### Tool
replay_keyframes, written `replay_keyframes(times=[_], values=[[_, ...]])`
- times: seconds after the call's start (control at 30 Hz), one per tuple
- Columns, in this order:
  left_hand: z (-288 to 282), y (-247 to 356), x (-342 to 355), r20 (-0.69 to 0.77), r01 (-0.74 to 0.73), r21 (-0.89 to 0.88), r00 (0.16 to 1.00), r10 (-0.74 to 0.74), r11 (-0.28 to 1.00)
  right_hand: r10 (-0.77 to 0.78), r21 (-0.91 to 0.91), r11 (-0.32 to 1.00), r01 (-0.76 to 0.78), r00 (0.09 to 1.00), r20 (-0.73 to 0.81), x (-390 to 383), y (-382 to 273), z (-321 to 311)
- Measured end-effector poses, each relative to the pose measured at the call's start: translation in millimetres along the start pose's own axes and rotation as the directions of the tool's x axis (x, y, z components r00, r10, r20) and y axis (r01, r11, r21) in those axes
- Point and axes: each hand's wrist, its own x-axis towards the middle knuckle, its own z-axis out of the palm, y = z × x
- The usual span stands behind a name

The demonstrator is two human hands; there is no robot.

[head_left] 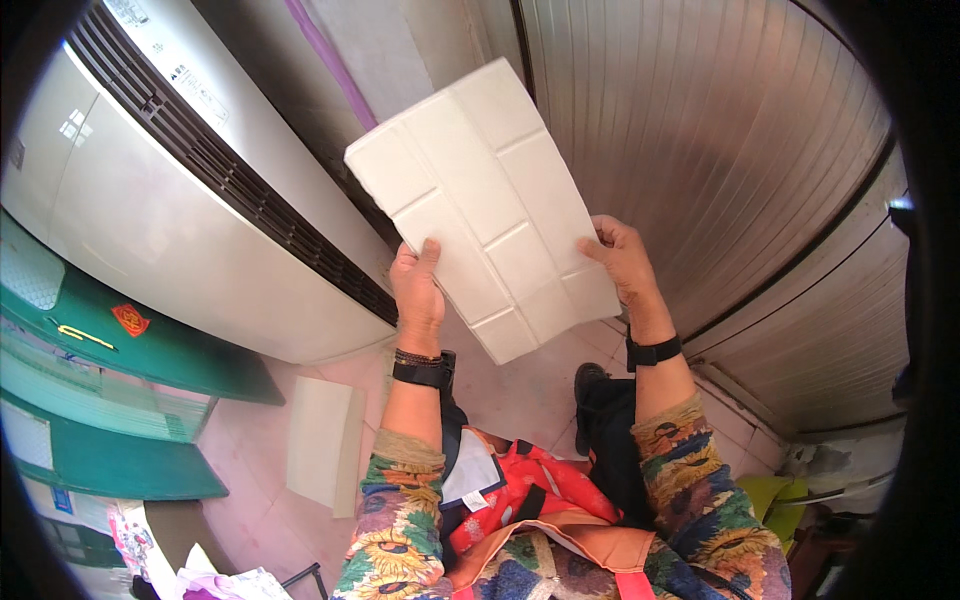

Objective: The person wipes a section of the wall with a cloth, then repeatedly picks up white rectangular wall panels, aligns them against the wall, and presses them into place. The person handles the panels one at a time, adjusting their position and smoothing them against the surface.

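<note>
I hold a white panel (487,205) moulded in a brick pattern, raised in front of me and tilted. My left hand (417,286) grips its lower left edge, thumb on the face. My right hand (622,258) grips its right edge. Both wrists wear dark bands. The panel hangs in front of the gap between a tall white air-conditioning unit (160,200) on the left and a ribbed metal shutter (720,130) on the right.
A second pale panel (325,440) lies on the pink tiled floor (520,390) by my left arm. A green door (110,400) stands at the far left. A purple pipe (330,60) runs up the wall. Clutter lies at the lower left and right corners.
</note>
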Motion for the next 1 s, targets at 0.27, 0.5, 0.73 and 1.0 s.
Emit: replay_keyframes(times=[0.27, 0.5, 0.73, 1.0], values=[[20, 6, -12, 0.112, 0.088, 0.119, 0.988, -0.102, 0.989, -0.146, -0.013, 0.989, 0.146, 0.973, -0.176, -4, -16, 11], [11, -7, -14, 0.091, 0.179, 0.179, 0.976, -0.198, 0.967, -0.120, -0.042, 0.993, 0.114, 0.975, -0.184, -2, -2, 10], [-7, -31, -5, -0.116, 0.417, 0.281, 0.909, -0.401, 0.864, -0.026, -0.177, 0.984, -0.013, 0.976, -0.215, 10, 26, 1], [-7, -27, -1, -0.018, 0.369, 0.281, 0.925, -0.379, 0.886, 0.112, 0.135, 0.987, -0.088, 0.977, -0.183, 17, 26, -11]])
